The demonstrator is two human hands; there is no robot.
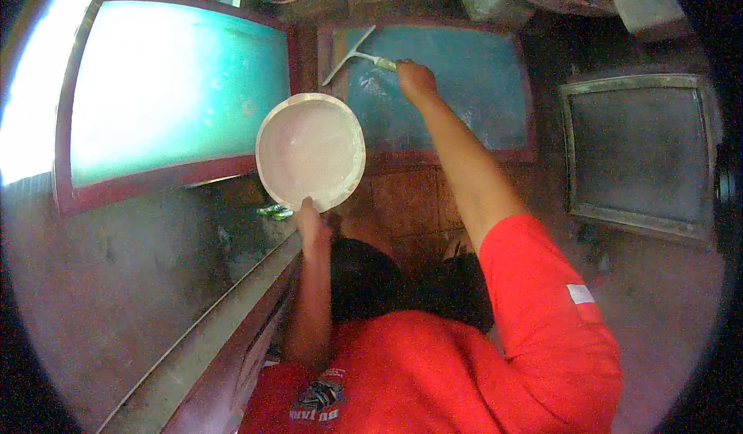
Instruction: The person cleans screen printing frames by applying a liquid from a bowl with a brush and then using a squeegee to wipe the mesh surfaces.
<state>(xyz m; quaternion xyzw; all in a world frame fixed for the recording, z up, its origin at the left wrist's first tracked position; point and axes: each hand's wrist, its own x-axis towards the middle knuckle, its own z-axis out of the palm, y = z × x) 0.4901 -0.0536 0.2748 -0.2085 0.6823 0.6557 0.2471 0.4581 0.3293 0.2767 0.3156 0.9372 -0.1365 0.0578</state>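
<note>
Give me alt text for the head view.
A person holds a T-shaped squeegee in the right hand at the left end of a framed blue panel, and a round whitish basin in the left hand. A brighter panel stands farther left.

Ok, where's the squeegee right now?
At the upper middle of the head view, the squeegee is in the right hand, over the dark panel's left end, above and slightly right of the bowl.
</note>
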